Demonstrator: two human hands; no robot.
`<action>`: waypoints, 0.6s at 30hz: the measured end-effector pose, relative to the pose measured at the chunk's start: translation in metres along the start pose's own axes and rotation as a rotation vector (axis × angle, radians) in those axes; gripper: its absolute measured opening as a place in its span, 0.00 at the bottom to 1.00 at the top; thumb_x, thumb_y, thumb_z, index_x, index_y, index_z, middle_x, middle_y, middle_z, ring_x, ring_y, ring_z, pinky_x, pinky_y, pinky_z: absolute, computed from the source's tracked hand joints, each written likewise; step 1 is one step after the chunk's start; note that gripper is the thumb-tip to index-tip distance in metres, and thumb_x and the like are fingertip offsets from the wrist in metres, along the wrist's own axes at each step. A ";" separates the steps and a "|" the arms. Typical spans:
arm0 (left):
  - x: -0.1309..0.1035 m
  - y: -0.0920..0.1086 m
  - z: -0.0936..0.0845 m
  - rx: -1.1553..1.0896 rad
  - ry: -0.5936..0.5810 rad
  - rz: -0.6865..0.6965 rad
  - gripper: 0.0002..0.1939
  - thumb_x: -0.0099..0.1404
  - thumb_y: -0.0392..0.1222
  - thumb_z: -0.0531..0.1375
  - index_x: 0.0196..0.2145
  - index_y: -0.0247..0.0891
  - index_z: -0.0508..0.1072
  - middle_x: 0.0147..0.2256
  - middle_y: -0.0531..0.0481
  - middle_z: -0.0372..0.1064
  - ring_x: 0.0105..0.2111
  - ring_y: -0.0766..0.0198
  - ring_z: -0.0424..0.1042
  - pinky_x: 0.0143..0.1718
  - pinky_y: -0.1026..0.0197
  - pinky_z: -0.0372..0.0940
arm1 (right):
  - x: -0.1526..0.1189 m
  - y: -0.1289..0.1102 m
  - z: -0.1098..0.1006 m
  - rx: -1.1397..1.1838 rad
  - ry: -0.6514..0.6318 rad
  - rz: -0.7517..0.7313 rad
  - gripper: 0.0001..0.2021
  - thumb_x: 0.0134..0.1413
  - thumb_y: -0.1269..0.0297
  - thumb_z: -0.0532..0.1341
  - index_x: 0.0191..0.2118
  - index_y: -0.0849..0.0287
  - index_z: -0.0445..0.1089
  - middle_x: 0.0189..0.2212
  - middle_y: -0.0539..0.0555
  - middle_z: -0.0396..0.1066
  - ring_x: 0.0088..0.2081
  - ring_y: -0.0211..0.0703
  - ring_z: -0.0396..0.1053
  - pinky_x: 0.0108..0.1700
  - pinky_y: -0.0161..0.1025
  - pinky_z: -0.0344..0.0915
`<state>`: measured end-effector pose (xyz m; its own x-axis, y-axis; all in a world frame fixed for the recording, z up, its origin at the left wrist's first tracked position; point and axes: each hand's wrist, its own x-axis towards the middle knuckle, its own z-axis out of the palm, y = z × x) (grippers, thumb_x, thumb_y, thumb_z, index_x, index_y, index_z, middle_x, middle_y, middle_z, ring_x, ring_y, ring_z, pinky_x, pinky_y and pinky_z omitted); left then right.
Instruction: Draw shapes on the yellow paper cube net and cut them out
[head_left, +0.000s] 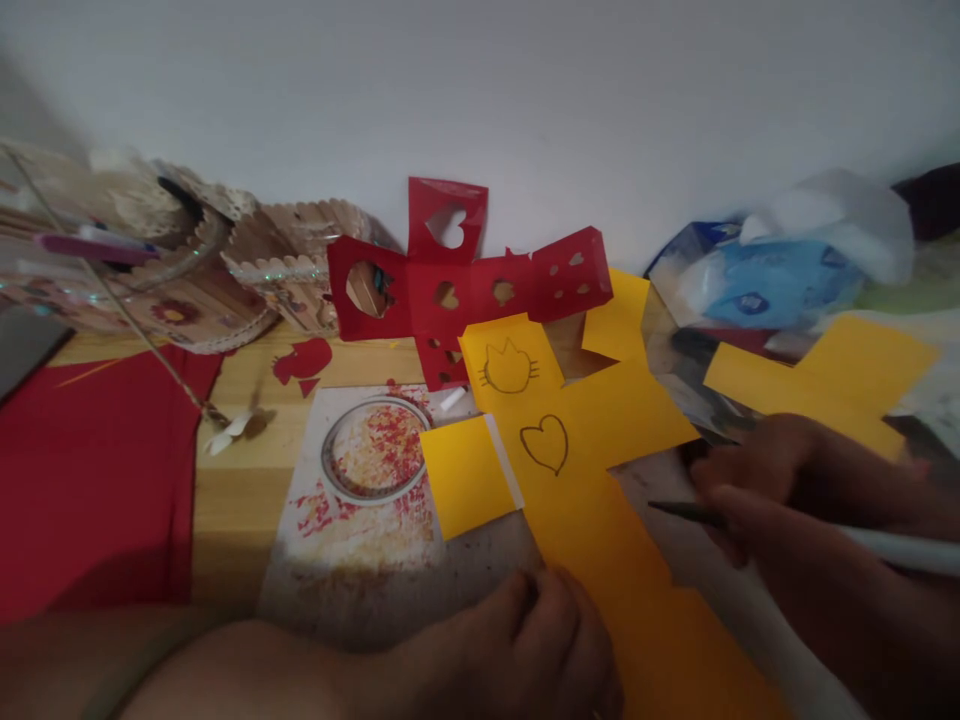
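Evidently, a flat, cross-shaped yellow card cutout (611,410) is lying between the two hands and stretching away beyond them, bearing a dark-lined whiskered cat head and a heart. The left hand (544,630) is resting on its near left edge, fingers loosely curled; whether they are pinching the card, I cannot tell. The right hand (784,500) is closing its fingers around a slim white pen with a dark tip (896,548), which is pointing left towards the card.

Drawing outlines seems to be the step in hand; another stroke would be calling for a steady left hand and the tip meeting bare yellow card.

Just beyond the right hand, a second yellow card piece (817,380) is lying. Farther off, past the cat drawing, a red card cutout with heart-shaped holes (474,272) is leaning up. Left of the left hand, a red sheet (105,470) is covering part of the pale wooden worktop (244,500).

No words are showing legibly; markings on a blue plastic packet (787,275), beyond the right hand, are blurring.
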<state>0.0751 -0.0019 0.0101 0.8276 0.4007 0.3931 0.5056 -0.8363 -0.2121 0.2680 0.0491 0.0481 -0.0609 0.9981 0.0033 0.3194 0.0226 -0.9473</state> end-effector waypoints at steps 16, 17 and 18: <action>-0.004 0.007 0.006 0.092 0.074 -0.026 0.20 0.72 0.32 0.43 0.34 0.34 0.73 0.35 0.50 0.76 0.29 0.66 0.72 0.26 0.66 0.65 | 0.000 0.023 0.022 -0.249 -0.262 -0.079 0.11 0.48 0.68 0.57 0.20 0.53 0.55 0.16 0.46 0.64 0.18 0.36 0.63 0.18 0.32 0.58; -0.005 0.007 0.007 0.096 0.079 -0.038 0.19 0.72 0.31 0.43 0.34 0.34 0.73 0.35 0.50 0.76 0.29 0.66 0.72 0.26 0.66 0.65 | 0.000 0.024 0.021 -0.264 -0.260 -0.096 0.11 0.49 0.68 0.57 0.20 0.53 0.55 0.15 0.46 0.63 0.17 0.36 0.62 0.18 0.32 0.57; -0.005 0.007 0.006 0.097 0.070 -0.040 0.18 0.72 0.31 0.44 0.35 0.34 0.73 0.37 0.49 0.76 0.29 0.66 0.72 0.26 0.66 0.65 | -0.001 0.025 0.021 -0.278 -0.262 -0.114 0.11 0.50 0.69 0.57 0.20 0.53 0.55 0.15 0.45 0.63 0.16 0.35 0.60 0.18 0.31 0.56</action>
<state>0.0765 -0.0077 0.0010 0.7889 0.4032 0.4638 0.5620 -0.7787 -0.2789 0.2560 0.0475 0.0171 -0.3384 0.9409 -0.0126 0.5386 0.1827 -0.8225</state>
